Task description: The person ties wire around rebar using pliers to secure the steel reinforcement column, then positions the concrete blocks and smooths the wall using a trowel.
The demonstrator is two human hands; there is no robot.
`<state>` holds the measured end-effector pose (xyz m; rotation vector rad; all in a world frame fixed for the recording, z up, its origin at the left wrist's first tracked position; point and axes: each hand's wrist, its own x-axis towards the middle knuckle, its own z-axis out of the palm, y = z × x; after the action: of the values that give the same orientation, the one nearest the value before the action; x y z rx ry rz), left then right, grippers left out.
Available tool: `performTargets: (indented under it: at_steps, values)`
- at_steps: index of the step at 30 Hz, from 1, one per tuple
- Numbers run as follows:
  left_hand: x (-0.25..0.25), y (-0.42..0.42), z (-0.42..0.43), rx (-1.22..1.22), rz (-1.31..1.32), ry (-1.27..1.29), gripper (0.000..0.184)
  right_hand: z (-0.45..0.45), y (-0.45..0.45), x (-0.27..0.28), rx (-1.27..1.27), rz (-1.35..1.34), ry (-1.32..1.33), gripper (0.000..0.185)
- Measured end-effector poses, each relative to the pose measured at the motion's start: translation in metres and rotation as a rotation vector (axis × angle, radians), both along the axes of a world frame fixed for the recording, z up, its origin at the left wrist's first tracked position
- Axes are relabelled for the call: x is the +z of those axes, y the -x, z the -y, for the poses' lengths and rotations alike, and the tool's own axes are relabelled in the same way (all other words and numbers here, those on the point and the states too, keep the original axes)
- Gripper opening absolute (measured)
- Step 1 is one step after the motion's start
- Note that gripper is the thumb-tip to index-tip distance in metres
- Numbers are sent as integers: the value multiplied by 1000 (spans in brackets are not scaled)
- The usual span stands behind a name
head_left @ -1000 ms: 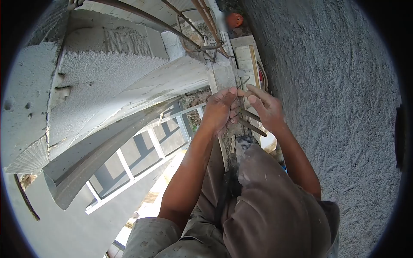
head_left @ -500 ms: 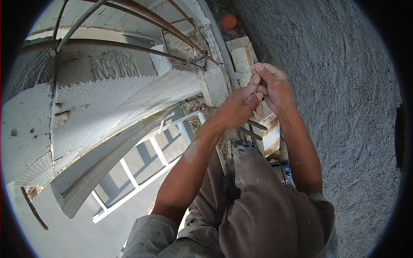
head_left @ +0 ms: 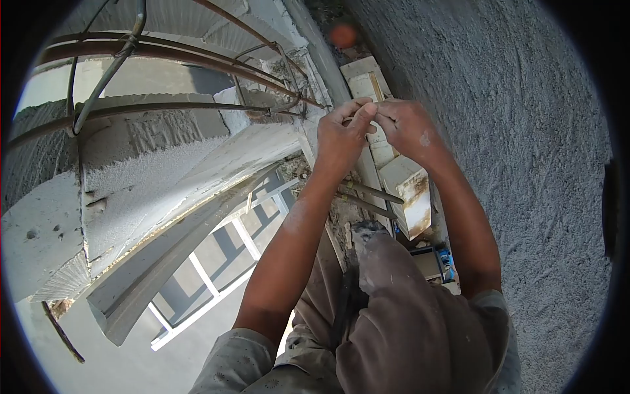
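My left hand (head_left: 341,139) meets my right hand (head_left: 408,130) near rods (head_left: 374,192).
From here, each grip looks pinched; I cannot tell on what.

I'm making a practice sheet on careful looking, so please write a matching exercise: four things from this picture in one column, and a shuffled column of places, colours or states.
Column one
1. left hand
2. ladder-like frame
3. textured wall
4. trousers

Column two
A. grey, along the right side of the picture
B. brown, with pale smudges
C. bent fingers close up to those of the right hand
D. white, at the lower left of the picture

Right pairs: 1-C, 2-D, 3-A, 4-B
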<state>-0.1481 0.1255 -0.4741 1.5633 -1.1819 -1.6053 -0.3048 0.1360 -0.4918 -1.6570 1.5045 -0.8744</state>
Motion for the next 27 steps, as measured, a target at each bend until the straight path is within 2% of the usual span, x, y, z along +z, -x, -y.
performTargets:
  at_steps: [2,5,7,8,10,11,13,14,17,19,22,27]
  values:
    - [-6,2,7,47,-70,-15,33,5,-2,0,68,-118,3,22]
    - [-13,-3,20,137,-80,-38,29,0,-5,-13,-46,82,-52,24]
    - [-10,-6,28,192,-36,-40,26,-5,0,-12,-103,203,-333,24]
    - [-12,-5,26,237,-137,-95,24,-6,2,-11,-131,260,-470,25]
    - [-19,0,22,320,-338,-202,21,-8,1,-10,-229,356,-501,23]
    - [-22,0,21,302,-339,-206,21,-9,2,-10,-282,402,-515,22]
    - [-26,0,19,271,-341,-214,21,-12,6,-17,-192,228,-420,21]
    - [-28,1,18,223,-226,-143,21,-13,7,-22,-147,143,-369,21]
    - [-26,3,14,100,63,30,22,-24,-4,-36,22,-281,66,19]
    - [-28,2,12,50,174,103,23,-22,-3,-32,72,-156,-48,19]
    - [-36,2,12,84,-181,-11,23,-14,5,-21,60,-2,-248,18]
    - [-35,-4,16,28,-65,-11,24,-16,11,-25,142,-26,-441,19]
